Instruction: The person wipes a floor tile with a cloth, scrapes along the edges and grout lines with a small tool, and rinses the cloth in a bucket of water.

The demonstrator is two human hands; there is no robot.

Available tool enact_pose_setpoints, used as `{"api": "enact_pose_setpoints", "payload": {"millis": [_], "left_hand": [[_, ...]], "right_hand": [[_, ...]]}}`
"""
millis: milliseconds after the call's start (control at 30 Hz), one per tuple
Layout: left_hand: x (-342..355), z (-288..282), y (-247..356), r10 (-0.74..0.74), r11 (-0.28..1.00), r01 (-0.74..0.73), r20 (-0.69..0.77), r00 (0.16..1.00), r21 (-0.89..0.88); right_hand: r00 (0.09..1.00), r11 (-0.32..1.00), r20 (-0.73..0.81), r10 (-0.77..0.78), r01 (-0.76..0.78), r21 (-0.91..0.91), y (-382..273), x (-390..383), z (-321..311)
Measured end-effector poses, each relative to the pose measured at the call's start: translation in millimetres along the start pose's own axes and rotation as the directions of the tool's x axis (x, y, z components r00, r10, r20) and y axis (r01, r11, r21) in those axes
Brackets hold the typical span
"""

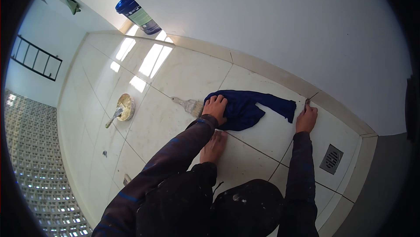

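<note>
Centrally, the dark blue cloth (240, 112) lies on the tiled floor (188, 68) beneath and rightward of the left hand (214, 108), whose bent, slightly spread fingers rest on it; whether they grip cannot be told. Its long axis runs toward the right hand (307, 119), curled just beyond its far end, contents indiscernible; the left is nearer.

Dark blue-streaked sleeves (170, 151), black white-flecked trousers (256, 208)

My left hand (215, 109) on a crumpled navy-blue cloth (241, 111), my right hand (307, 119) near beige tile skirting (339, 112).
</note>
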State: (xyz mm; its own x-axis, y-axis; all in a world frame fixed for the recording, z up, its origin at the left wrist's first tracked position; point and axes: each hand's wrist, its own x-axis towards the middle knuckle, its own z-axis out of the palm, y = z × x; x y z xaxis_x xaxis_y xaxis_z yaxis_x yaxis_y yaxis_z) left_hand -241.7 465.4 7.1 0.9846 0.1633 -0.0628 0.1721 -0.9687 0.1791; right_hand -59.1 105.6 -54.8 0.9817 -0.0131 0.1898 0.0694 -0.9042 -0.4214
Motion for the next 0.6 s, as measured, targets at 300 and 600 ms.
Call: {"api": "enact_pose_setpoints", "payload": {"millis": [300, 600], "left_hand": [[-13.0, -36.7, -4.8, 0.475, 0.832, -0.339, 0.250, 0.844, -0.439], [20.3, -16.9, 79.5, 0.952, 0.306, -0.781, 0.160, 0.262, -0.545]], "right_hand": [[0.919, 0.597, 0.307, 0.248, -0.394, 0.699, 5.2, -59.9, -38.0], [0.944, 0.959, 0.265, -0.196, 0.127, 0.254, -108.9, -86.6, 31.1]]}}
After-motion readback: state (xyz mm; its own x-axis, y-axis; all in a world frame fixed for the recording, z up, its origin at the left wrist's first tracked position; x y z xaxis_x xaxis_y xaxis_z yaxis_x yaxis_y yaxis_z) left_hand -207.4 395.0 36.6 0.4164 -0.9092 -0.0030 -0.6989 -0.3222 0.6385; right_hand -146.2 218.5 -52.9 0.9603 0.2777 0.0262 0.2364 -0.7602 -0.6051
